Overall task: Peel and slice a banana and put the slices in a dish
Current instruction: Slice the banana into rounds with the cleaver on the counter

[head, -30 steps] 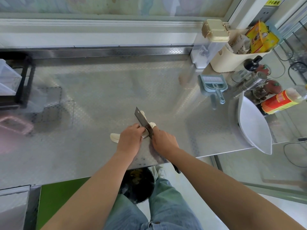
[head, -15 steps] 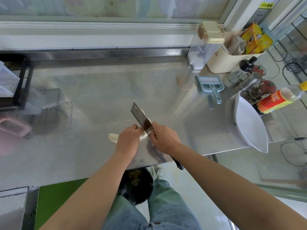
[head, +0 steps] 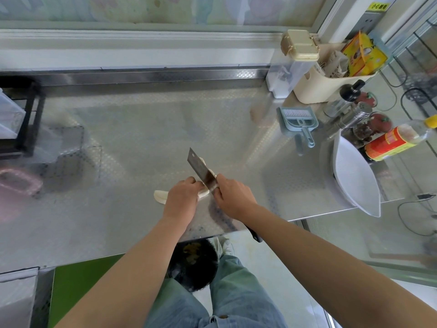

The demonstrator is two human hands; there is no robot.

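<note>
A peeled pale banana (head: 160,196) lies on the steel counter (head: 142,138) near its front edge. My left hand (head: 182,200) covers its middle and holds it down with curled fingers. My right hand (head: 233,197) grips a cleaver (head: 199,169) where the blade meets the handle; the blade stands across the banana just right of my left fingers. A cut piece of banana (head: 203,160) shows behind the blade. A white dish (head: 357,176) stands tilted at the counter's right end.
Right of the work spot are a small blue dustpan and brush (head: 299,120), a beige tub of packets (head: 328,84), shakers and a red-labelled bottle (head: 390,143). A black rack (head: 21,119) stands at the left. A dark bin (head: 194,266) sits below the counter edge.
The cleaver's blade has shifted slightly along the banana between the frames, and the camera view has drifted. Both hands keep their holds.
</note>
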